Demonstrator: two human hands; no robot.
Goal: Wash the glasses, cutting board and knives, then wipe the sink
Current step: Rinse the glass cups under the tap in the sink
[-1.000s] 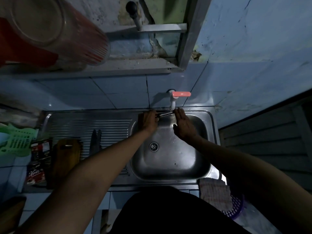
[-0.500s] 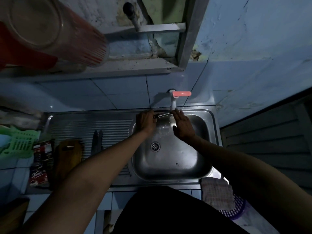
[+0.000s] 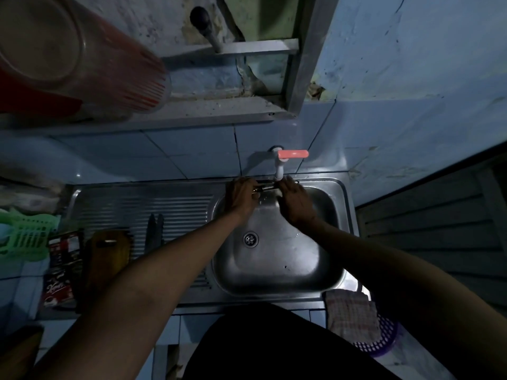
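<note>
Under the white tap [image 3: 279,168] with its pink lever, my left hand [image 3: 241,197] grips the handle end of a knife [image 3: 264,188] held crosswise over the steel sink [image 3: 277,272]. My right hand [image 3: 295,201] lies with straight fingers against the blade end. More knives [image 3: 154,229] lie on the ribbed drainboard [image 3: 137,207] to the left. A wooden cutting board [image 3: 105,256] rests at the drainboard's near left. How much of the blade my right hand covers is hidden in the dark.
A checked cloth [image 3: 349,311] lies on a purple basket [image 3: 384,338] at the sink's front right. A green plastic rack [image 3: 23,234] and printed packets [image 3: 61,270] sit at the left. A red-ribbed container [image 3: 90,64] stands on the shelf above. The drain [image 3: 250,239] is open.
Both hands stay under the tap with the knife. My right hand has slid slightly along the blade; the view has shifted a little.
</note>
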